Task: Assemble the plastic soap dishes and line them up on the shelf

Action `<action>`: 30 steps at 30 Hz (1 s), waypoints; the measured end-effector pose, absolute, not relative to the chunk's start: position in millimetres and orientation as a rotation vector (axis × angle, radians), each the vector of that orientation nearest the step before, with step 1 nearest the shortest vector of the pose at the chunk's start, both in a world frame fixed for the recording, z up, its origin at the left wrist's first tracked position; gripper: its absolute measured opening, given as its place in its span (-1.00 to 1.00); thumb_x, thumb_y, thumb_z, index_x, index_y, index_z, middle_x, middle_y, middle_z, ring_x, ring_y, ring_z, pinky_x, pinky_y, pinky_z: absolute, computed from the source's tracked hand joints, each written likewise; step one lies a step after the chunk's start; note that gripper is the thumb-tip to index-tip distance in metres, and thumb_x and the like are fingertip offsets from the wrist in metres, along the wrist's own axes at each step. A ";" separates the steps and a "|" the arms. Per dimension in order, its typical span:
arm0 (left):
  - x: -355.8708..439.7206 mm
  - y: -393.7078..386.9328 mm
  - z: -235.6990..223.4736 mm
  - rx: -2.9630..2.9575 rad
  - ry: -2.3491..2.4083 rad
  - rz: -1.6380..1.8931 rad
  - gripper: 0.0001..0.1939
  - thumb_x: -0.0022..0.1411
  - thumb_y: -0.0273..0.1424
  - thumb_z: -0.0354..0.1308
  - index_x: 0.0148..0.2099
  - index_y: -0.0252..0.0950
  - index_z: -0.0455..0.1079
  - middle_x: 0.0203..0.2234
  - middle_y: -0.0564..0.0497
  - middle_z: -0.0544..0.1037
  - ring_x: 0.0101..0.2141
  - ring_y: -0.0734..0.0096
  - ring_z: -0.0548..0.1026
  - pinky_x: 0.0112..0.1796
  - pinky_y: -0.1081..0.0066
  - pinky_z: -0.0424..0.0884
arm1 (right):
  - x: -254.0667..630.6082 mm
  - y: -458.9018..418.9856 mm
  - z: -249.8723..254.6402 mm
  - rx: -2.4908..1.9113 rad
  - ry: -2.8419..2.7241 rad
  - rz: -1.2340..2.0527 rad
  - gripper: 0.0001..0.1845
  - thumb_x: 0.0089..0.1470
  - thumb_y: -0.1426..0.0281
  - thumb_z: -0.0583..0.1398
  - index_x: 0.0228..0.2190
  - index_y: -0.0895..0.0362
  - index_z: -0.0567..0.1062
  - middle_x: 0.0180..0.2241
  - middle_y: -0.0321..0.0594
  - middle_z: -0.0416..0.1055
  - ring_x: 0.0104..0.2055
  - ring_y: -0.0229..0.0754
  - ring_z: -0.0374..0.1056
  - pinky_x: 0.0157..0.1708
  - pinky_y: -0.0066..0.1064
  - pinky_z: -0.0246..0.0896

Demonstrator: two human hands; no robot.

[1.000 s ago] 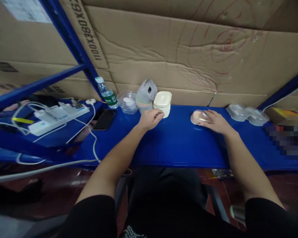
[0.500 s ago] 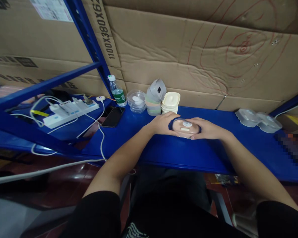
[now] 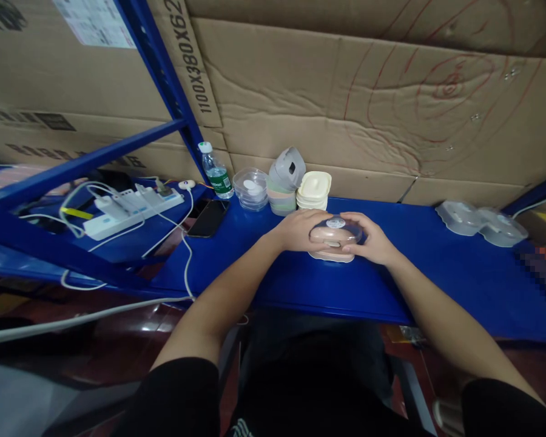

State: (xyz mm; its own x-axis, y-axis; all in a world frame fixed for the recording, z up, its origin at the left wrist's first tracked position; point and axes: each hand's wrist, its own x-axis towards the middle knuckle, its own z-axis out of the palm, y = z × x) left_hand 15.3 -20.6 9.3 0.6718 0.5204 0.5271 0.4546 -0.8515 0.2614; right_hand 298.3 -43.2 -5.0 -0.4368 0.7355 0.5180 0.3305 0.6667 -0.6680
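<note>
My left hand curls round the left side of a clear domed plastic lid, which has a round white sticker on top. On the right side, my right hand grips the same lid, with thumb in front and fingers behind. Beneath and through the lid shows a small pinkish-beige container, its lower rim close to the blue table. Whether the lid touches the container all round, I cannot tell. Just behind my left hand stands a stack of cream lids.
Stacked clear lids, pastel bowls and a tilted grey one stand at the back. A water bottle, phone and power strip lie leftward. Clear-covered containers sit right on the blue table.
The held container and lid have come slightly toward me and left. The container's lower part now shows beneath the lid. My right hand has shifted left and turned more upright.
</note>
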 end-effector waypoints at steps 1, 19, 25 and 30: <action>13.4 -19.6 9.5 2.779 0.801 0.995 -0.33 0.33 0.00 0.29 0.35 -0.24 0.41 0.22 -0.21 0.58 0.22 0.03 0.55 0.23 0.05 0.46 | 296.5 -43.3 -5.6 -0.824 -1.970 0.625 -0.11 -0.07 -0.16 0.49 0.19 -0.03 0.50 0.18 -0.02 0.53 0.17 0.18 0.52 0.22 0.08 0.41; 4.8 -11.4 16.6 2.926 0.990 1.175 -0.31 0.23 0.36 0.18 -0.02 -0.14 0.54 0.22 -0.23 0.55 0.06 0.01 0.60 0.08 -0.04 0.52 | 293.8 -39.6 1.5 -1.004 -1.433 0.854 -0.33 0.16 -0.36 0.14 -0.23 -0.02 0.52 -0.60 -0.30 0.43 -0.59 -0.08 0.39 -0.48 -0.16 0.39; -52.2 16.4 24.4 2.148 1.812 2.009 -0.39 0.40 0.24 0.09 0.04 -0.21 0.43 0.24 -0.26 0.45 0.31 -0.07 0.38 0.28 -0.10 0.28 | 291.3 -39.2 -1.6 -1.031 -1.568 0.810 -0.42 0.10 -0.20 0.34 -0.12 0.01 0.55 -0.48 -0.29 0.54 -0.42 -0.09 0.49 -0.28 -0.19 0.45; -85.4 30.3 28.9 1.617 2.077 2.072 -0.68 0.41 -0.16 0.23 0.07 -0.22 0.39 0.25 -0.26 0.45 0.33 -0.05 0.35 0.33 -0.09 0.18 | 294.6 -29.5 -16.2 -1.099 -1.649 0.771 -0.49 0.11 -0.10 0.37 -0.17 0.05 0.59 -0.50 -0.33 0.48 -0.43 -0.13 0.44 -0.30 -0.20 0.40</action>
State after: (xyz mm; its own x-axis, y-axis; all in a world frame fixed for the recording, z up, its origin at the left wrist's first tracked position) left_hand -85.4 30.3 28.9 -0.5172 0.4641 0.7191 0.7203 -0.2178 0.6586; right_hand 294.6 -29.5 -16.2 -0.1190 0.9203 0.3727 0.3043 0.3911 -0.8686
